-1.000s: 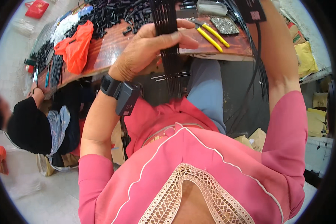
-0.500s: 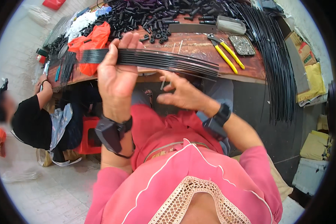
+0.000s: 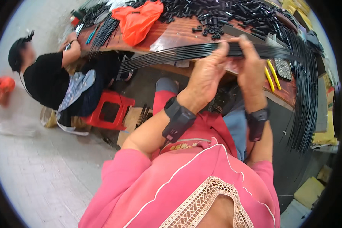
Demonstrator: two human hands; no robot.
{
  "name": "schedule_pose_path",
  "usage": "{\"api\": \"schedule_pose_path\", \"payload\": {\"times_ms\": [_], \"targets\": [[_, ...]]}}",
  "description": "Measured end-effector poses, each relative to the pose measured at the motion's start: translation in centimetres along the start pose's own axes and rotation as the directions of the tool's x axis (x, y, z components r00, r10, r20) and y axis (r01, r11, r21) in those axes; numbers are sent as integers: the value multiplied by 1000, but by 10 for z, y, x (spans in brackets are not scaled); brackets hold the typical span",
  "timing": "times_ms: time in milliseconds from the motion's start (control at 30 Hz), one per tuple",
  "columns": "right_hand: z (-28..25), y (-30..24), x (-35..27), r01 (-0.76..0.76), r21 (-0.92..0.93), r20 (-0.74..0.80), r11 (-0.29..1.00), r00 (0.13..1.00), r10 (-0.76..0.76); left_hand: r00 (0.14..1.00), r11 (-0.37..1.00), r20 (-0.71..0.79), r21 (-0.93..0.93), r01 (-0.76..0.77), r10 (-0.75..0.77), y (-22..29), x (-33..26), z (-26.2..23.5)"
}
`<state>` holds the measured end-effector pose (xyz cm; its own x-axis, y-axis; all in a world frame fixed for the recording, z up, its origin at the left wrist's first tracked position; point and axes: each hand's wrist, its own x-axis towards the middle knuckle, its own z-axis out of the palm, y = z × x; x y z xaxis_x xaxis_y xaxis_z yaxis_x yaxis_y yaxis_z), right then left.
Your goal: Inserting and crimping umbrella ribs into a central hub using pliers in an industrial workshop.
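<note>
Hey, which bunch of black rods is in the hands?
The sideways bunch, held by the left hand and right hand; neither touches the left bunch or big right bunch, both reaching past the table.

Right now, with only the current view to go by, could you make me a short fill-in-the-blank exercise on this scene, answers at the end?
The left hand and right hand are both on a bundle of strips coloured ____.
The yellow handles lie to the ____ of the right hand.
The co-worker is at the picture's ____ side.
The plastic stool beside the co-worker is coloured ____.

Missing words: black; right; left; red.
</note>
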<state>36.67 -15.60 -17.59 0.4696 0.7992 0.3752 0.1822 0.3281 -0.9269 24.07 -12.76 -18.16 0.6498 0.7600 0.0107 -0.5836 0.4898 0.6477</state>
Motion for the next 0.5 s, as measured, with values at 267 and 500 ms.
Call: {"api": "schedule_pose_path", "payload": {"times_ms": [267, 500], "targets": [[-96, -63, 74, 27, -129, 316, 991, 949, 15, 960, 746, 72, 646, 162, -271, 43, -74, -3], [-33, -77, 43, 109, -350, 494, 930, 865, 85, 986, 565, -153, 820, 88, 68, 61, -58, -83]]}}
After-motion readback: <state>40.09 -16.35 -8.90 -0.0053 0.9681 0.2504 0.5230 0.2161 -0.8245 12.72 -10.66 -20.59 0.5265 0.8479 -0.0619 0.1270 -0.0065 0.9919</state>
